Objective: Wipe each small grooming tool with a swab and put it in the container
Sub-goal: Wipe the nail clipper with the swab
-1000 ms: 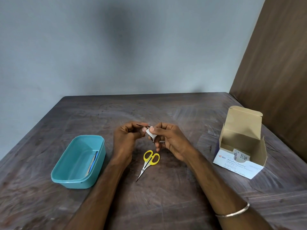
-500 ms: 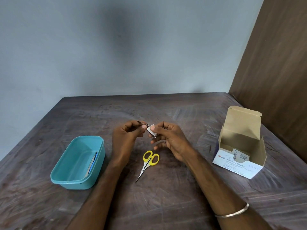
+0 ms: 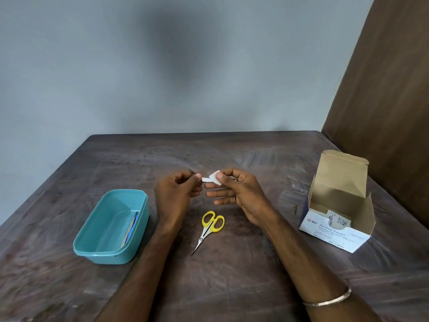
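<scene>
Pinching a small metal tool between my left thumb and forefinger, I hold it up over the table, only its near end showing past my fingertips; what kind of tool it is I cannot tell. My left hand is curled around it, the other fingers folded in. My right thumb and forefinger press a white swab against the tool's exposed end, so swab and tool touch between my two hands. My right hand has its lower fingers loosely spread below the swab, a ring on one of them, and a thin bangle sits on that forearm.

Just below my hands, yellow-handled scissors lie flat on the table, blades shut and pointing toward me. To the left of my left forearm stands a teal tub, with a flat file-like tool leaning along its right inner wall. Well off to the right, a swab box stands with its lid flipped up, a packet visible inside.
</scene>
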